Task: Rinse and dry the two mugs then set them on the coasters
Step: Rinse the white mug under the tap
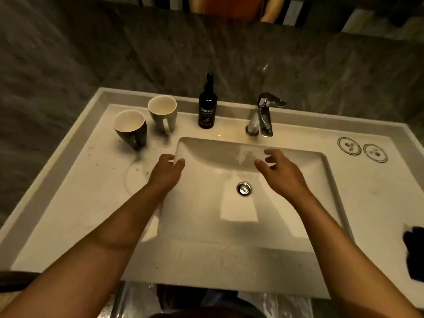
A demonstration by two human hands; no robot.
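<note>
The dark pump bottle [207, 111] at the upper centre of the frame carries a white label whose large word reads "Dunster"; the smaller lines under it are too blurred to read. It stands upright on the pale counter [75, 203], between the mugs and the chrome faucet [263, 115].

The 2 mugs stand upright at the upper left, just beside each other: the black mug [131, 129] nearer the left edge, the white mug [163, 113] behind it and to its right. Both show pale insides, and their handles face the camera. The 2 round coasters [349, 146] lie side by side on the counter at the far right of the frame, each printed with a small dark motif that cannot be made out.

Both bare forearms reach in from the bottom of the frame. The left hand [167, 169] hovers at the left rim of the sink [206, 226], fingers loosely curled and holding nothing. The right hand [278, 169] hangs over the basin, above the drain [244, 188], fingers spread and bent, also empty. A dark cloth [414, 249] lies at the right edge.
</note>
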